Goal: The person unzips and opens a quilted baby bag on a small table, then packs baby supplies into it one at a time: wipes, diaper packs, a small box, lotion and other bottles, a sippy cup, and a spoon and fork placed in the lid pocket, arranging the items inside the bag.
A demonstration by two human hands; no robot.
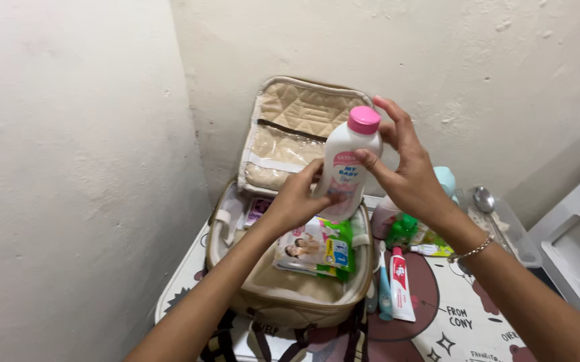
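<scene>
- Both arms come up from the bottom of the view, closest to us, and meet over the bag (290,295).
- Bag is the biggest thing. It is tan and lies unzipped at the back left corner of the mat (464,322), with its padded lid leaning on the wall (504,74).
- Bottle (348,167) is white with a pink cap. It is held upright in the air, above the open bag.
- Left hand (297,198) grips the low part of the bottle. Right hand (407,164) wraps its fingers around the top part, near the cap.
- Wipes pack (317,248) lies inside the bag, right under the bottle.
- Tube (400,285) and toothbrush (384,288) lie on the mat just beside the bag's right side.
- What could go wrong: the bottle looks smooth, so it may slip and drop on the wipes pack. If the cap is loose, powder may puff out. An elbow may knock the tube off the mat.
- Mat has cartoon drawings and sits in a corner between two plain pale walls, a bit bumpy. A clear box (504,234) with a spoon (483,199) sits at the right edge.
</scene>
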